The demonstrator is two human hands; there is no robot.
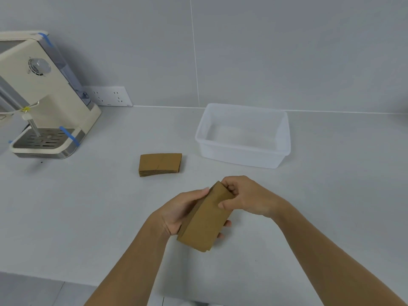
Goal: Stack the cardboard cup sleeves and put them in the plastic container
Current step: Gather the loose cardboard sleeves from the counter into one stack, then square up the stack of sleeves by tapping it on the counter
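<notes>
Between hands (183,212), sleeve stack (204,226) edges

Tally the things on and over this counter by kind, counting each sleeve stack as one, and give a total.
Cardboard sleeve stacks: 2, the held stack in the left hand and right hand, and the counter stack
Plastic container: 1
Coffee machine: 1
Wall socket panel: 1
Total: 5
</notes>
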